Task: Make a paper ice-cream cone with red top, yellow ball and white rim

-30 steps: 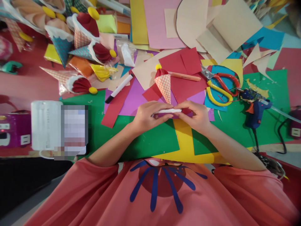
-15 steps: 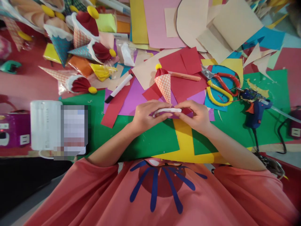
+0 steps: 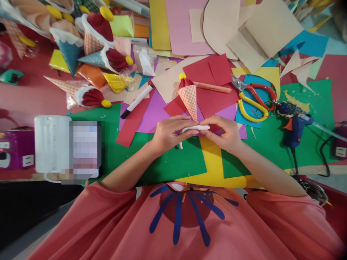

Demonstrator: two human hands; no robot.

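A thin roll of white modelling clay (image 3: 195,128) stretches between my two hands. Its left part is pinched in the fingers of my left hand (image 3: 166,133), and a loose white end hangs below them over the green sheet. At the other end, the thumb and fingers of my right hand (image 3: 227,133) are closed on the clay. Just beyond the fingers lies a small checked paper cone (image 3: 189,97) with a red pleated top and a yellow ball; its tip points toward my hands.
Scissors (image 3: 253,99) and a blue glue gun (image 3: 296,128) lie to the right. A black-and-white marker (image 3: 137,102) and a phone (image 3: 85,150) are on the left. Finished cones (image 3: 67,47) and clay packets fill the upper left; paper sheets (image 3: 187,29) cover the back.
The clay roll has shifted within my fingers, flattening its curve on the left. A loose white end now shows beneath my left hand. Both hands stay nearly in place.
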